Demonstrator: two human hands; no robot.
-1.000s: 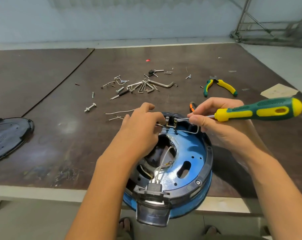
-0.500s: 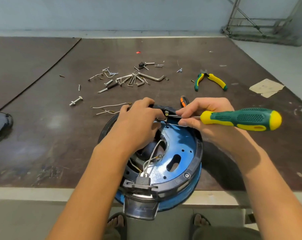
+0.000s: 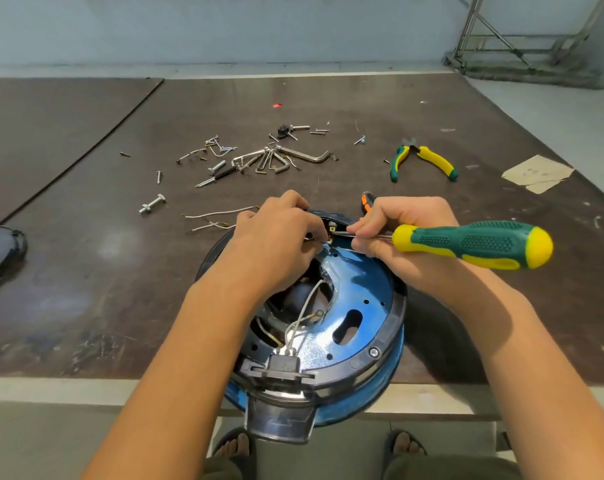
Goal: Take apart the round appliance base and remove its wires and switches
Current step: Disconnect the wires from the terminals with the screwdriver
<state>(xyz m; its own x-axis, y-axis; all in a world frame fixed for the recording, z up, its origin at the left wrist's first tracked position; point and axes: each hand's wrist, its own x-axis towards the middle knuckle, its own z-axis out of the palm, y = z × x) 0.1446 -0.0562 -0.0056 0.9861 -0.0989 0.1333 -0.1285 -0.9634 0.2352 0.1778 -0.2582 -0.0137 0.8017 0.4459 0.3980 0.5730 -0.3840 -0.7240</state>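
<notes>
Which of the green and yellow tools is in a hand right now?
The screwdriver, gripped by the right hand at the appliance base. The pliers lie untouched on the table.

A green and yellow handle is seen on the screwdriver (image 3: 473, 244), with a dotted texture. The appliance base (image 3: 359, 306) is coloured glossy blue with a black rim. The pliers (image 3: 423, 161) are green and yellow. The table (image 3: 85, 271) is dark brown.
</notes>
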